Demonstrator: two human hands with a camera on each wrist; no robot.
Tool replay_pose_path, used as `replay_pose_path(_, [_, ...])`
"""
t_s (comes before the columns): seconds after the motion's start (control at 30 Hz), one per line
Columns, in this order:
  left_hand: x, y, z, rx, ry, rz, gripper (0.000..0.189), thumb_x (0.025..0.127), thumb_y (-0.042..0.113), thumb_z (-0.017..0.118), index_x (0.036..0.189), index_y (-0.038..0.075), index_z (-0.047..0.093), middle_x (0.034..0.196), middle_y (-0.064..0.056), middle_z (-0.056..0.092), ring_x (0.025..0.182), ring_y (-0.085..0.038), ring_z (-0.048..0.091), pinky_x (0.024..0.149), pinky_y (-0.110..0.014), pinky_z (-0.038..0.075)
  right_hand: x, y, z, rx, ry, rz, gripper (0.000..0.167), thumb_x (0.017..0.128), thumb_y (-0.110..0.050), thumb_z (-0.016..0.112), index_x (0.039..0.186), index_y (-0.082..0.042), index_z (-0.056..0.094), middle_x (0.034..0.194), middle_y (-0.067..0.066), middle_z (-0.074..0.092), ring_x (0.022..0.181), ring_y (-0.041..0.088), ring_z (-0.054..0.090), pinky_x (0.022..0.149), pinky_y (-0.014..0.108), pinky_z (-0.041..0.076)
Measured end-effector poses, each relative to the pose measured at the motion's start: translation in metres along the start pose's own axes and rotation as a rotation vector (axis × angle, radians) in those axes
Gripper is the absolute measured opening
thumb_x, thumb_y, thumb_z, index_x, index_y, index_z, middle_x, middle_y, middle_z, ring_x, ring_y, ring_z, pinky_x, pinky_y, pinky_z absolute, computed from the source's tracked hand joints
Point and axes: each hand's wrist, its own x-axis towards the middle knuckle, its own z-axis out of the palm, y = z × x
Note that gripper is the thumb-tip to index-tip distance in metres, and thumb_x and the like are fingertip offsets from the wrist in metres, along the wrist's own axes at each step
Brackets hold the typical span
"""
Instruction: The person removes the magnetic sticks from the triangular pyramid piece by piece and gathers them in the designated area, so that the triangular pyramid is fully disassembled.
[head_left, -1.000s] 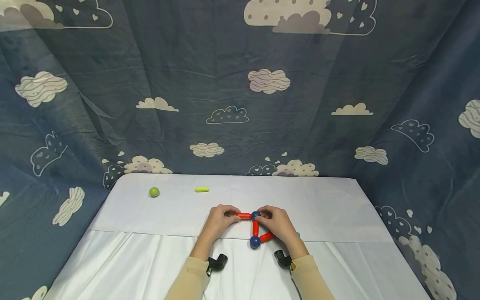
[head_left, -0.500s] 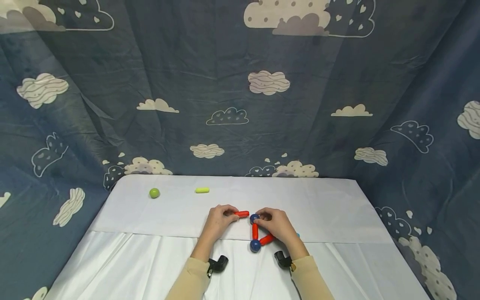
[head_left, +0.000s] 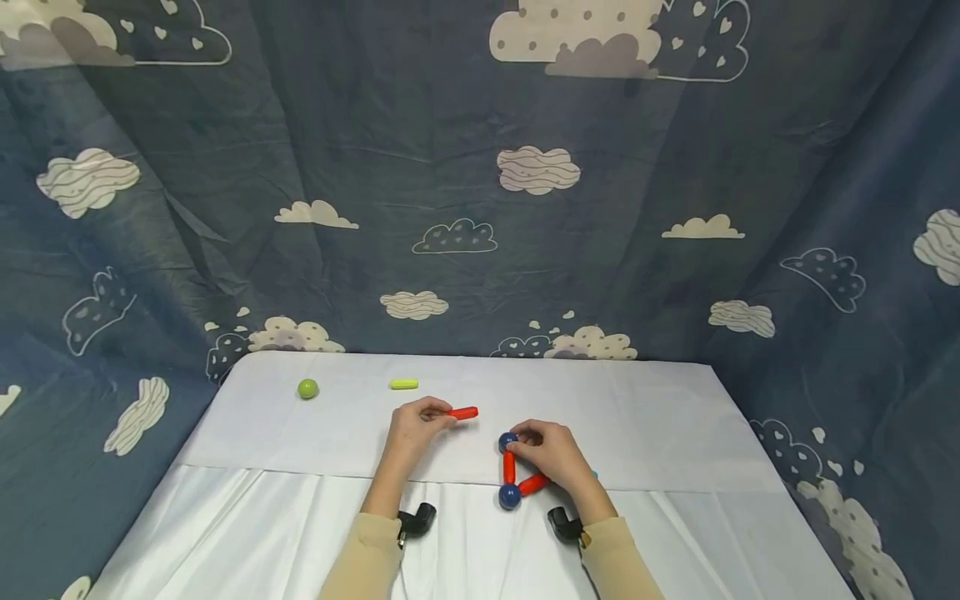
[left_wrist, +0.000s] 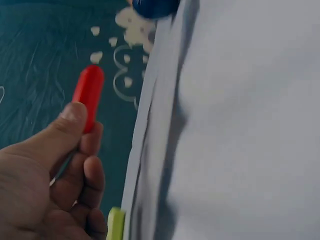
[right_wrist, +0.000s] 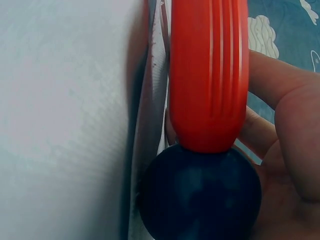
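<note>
My left hand [head_left: 418,427] pinches a red magnetic rod [head_left: 464,412] by one end between thumb and fingers. The left wrist view shows this red rod [left_wrist: 89,97] pointing up, away from the fingertips. On the white cloth, two dark blue balls are joined by a red rod [head_left: 509,467]; another red rod [head_left: 533,483] runs from the near ball [head_left: 509,497] under my right hand [head_left: 553,450]. That hand grips the far ball [head_left: 507,442]. Close up in the right wrist view, a ribbed red rod [right_wrist: 209,75] meets a blue ball [right_wrist: 200,195].
A green ball [head_left: 307,388] and a yellow-green rod [head_left: 403,384] lie toward the back of the white-covered table [head_left: 645,400]. A bit of light blue [head_left: 595,473] shows past my right wrist. A dark cloud-print curtain [head_left: 450,275] hangs behind and at both sides.
The red rod in my left hand has come off the far blue ball and moved left and away with the hand. The right hand stays at that ball, which has shifted slightly nearer.
</note>
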Motion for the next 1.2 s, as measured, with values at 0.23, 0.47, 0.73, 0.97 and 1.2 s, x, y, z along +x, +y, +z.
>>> replay_pose_path(0.23, [0.018,0.002,-0.039,0.019,0.098,-0.043,0.016,0.087,0.024,0.089,0.100,0.017,0.084,0.096,-0.004,0.079,0.096,-0.022,0.065,0.078,-0.031,0.046,-0.003,0.004,0.000,0.000,0.013,0.007,0.026,0.089,-0.027,0.085,0.112,-0.013,0.080,0.089,-0.001,0.068,0.085,0.015,0.057,0.080,0.030,0.048])
replay_pose_path(0.47, [0.037,-0.004,-0.066,0.039,0.115,-0.055,0.023,0.088,0.029,0.088,0.106,0.016,0.084,0.105,-0.008,0.081,0.109,-0.026,0.067,0.084,-0.031,0.048,-0.002,0.004,0.000,-0.003,0.013,0.021,0.026,0.090,-0.027,0.085,0.112,-0.015,0.080,0.089,-0.001,0.067,0.086,0.016,0.057,0.081,0.031,0.049])
replay_pose_path(0.73, [0.047,-0.025,-0.087,0.064,0.118,-0.109,0.024,0.090,0.027,0.086,0.111,0.015,0.084,0.114,-0.009,0.079,0.116,-0.030,0.067,0.092,-0.037,0.053,-0.003,0.001,0.001,0.013,0.009,0.003,0.026,0.090,-0.025,0.085,0.112,-0.014,0.080,0.088,-0.001,0.067,0.085,0.016,0.057,0.079,0.028,0.048])
replay_pose_path(0.97, [0.052,-0.043,-0.089,0.093,0.106,-0.113,0.024,0.091,0.022,0.086,0.112,0.012,0.083,0.116,-0.013,0.080,0.120,-0.033,0.069,0.107,-0.049,0.052,-0.001,0.001,0.001,0.001,0.002,0.011,0.026,0.090,-0.026,0.085,0.112,-0.014,0.080,0.088,-0.001,0.066,0.085,0.016,0.057,0.079,0.030,0.048])
replay_pose_path(1.2, [0.055,-0.050,-0.086,0.111,0.097,-0.129,0.026,0.090,0.020,0.086,0.113,0.011,0.081,0.119,-0.014,0.078,0.117,-0.032,0.068,0.105,-0.049,0.052,0.000,0.001,0.001,-0.002,-0.004,0.007,0.026,0.090,-0.026,0.085,0.113,-0.015,0.080,0.088,-0.001,0.066,0.085,0.016,0.057,0.079,0.030,0.048])
